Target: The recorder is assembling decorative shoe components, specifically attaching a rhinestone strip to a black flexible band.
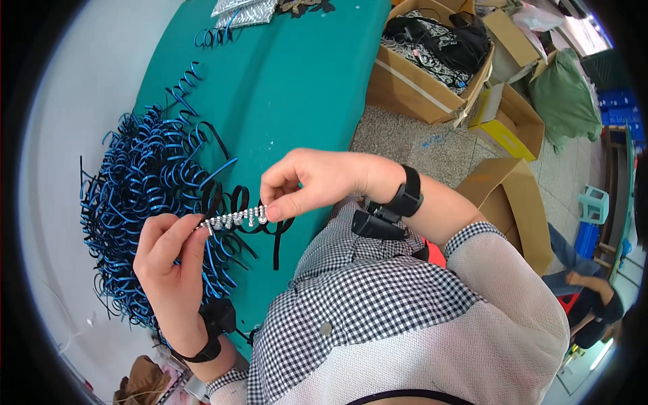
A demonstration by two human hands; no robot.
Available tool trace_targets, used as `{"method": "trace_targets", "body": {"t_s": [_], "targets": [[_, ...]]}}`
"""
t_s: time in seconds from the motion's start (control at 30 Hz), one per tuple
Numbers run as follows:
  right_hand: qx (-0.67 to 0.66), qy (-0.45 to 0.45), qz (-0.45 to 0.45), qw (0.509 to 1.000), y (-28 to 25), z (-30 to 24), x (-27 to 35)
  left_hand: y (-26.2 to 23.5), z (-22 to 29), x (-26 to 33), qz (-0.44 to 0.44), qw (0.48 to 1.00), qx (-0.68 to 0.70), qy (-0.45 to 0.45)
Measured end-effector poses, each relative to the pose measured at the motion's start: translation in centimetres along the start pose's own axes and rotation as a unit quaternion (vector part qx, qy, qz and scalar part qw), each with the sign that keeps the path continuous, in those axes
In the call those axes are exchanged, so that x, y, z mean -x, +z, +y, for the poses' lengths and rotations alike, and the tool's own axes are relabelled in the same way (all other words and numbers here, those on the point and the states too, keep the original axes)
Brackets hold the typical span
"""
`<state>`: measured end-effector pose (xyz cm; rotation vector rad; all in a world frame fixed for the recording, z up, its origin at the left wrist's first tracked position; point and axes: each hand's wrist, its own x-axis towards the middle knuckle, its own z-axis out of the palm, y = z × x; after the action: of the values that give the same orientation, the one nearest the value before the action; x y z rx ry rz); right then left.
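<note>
A short strip of rhinestone trim [236, 219] is stretched between my two hands above the green table. My left hand [169, 260] pinches its left end between thumb and fingertips. At the other end, the thumb and bent fingers of my right hand [300, 185] close on the strip. Black curled ribbon [275, 246] hangs just behind and below the trim; whether it is joined to it I cannot tell. Beside and behind my left hand lies a big heap of blue and black coiled ribbons [145, 202].
The green tabletop [297, 74] carries a loose coil [214, 37] and silvery packets [246, 12] at its far end. Right of it, on the floor, stand a carton of black and patterned cloth [432, 101], more open cartons [506, 209] and a green sack [563, 101]. Another person [594, 297] sits far right.
</note>
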<state>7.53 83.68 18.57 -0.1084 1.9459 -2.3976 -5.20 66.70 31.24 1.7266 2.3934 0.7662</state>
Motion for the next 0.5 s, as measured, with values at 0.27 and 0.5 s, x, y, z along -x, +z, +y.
{"method": "trace_targets", "body": {"t_s": [0.27,0.5], "targets": [[0.069,-0.045,-0.050,0.995,-1.5,0.3,-2.1,1.3,-1.2,-0.4,0.051,0.996,-0.076,-0.011],[0.147,0.030,-0.040,0.988,-1.2,0.1,-2.4,2.2,-1.6,0.8,0.040,0.989,-0.138,-0.024]]}}
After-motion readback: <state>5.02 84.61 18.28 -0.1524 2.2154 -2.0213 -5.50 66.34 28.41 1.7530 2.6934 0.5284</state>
